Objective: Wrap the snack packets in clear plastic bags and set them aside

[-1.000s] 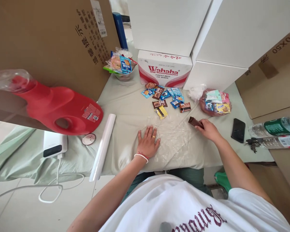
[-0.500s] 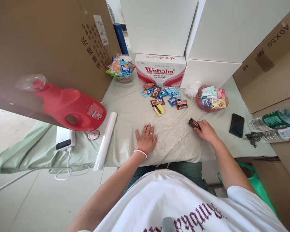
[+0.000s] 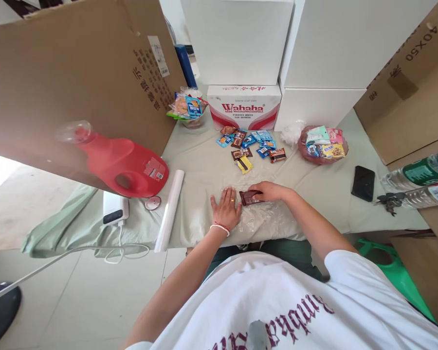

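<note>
My left hand (image 3: pixel 225 210) lies flat, fingers spread, on a sheet of clear plastic wrap (image 3: pixel 257 218) spread over the green tablecloth. My right hand (image 3: pixel 270 191) grips a brown snack packet (image 3: pixel 248 198) and holds it down on the wrap right beside my left fingers. Several small snack packets (image 3: pixel 250 146) in blue, brown and yellow lie scattered farther back on the table.
A roll of plastic wrap (image 3: pixel 170 209) lies left of my hands, beside a red detergent jug (image 3: pixel 126 164) and a white power bank (image 3: pixel 114 209). A pink bowl of snacks (image 3: pixel 323 146), a black phone (image 3: pixel 364 183), keys and water bottles (image 3: pixel 419 184) sit right. Cardboard and white boxes surround the table.
My right hand has carried the brown packet leftward from the right side of the wrap to its middle, beside my left hand. My left hand has stayed flat.
</note>
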The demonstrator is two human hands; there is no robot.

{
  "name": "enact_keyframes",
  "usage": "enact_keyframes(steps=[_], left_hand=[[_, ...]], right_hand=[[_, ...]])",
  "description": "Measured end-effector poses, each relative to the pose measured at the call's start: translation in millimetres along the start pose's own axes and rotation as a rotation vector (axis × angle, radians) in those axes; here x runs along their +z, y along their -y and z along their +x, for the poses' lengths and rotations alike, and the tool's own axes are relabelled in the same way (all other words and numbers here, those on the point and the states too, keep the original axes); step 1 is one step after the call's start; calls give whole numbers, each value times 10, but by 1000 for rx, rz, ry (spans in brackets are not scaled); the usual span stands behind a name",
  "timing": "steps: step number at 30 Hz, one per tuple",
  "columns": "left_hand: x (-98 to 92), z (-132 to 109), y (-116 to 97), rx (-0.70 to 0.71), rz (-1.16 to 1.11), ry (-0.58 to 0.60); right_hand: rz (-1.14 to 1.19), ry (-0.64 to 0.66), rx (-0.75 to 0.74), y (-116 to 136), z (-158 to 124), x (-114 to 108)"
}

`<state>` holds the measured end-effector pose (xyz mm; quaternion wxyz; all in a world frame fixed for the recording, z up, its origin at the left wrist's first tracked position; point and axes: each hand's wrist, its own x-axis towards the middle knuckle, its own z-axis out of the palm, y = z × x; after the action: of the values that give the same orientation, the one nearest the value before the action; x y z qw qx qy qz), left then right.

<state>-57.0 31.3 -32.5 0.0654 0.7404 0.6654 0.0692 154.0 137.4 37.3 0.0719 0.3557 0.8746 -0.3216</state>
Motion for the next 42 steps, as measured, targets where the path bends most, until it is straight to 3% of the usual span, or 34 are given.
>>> enact_keyframes(steps=[4, 7, 15, 22, 27, 37, 42], left_hand=[[2, 3, 9, 7, -12, -9], [-11, 6, 13, 10, -28, -4], [-8, -3, 15, 16, -56, 1], [-51, -49, 87, 26, -75, -2], [-70, -126, 185, 65, -51, 39], [-85, -133, 170, 50, -24, 46], [-73, -127, 164, 40, -18, 44]], right_hand=[[-248, -94, 62, 6, 0, 55], [-279, -170, 91, 98, -82, 128], [-365, -216, 120, 271, -139, 276], [-345, -194, 114, 198, -133, 318], [-315, -282, 97, 216, -111, 393], [-319, -317, 122, 307, -35, 446], [-346, -318, 67, 329, -59, 404]])
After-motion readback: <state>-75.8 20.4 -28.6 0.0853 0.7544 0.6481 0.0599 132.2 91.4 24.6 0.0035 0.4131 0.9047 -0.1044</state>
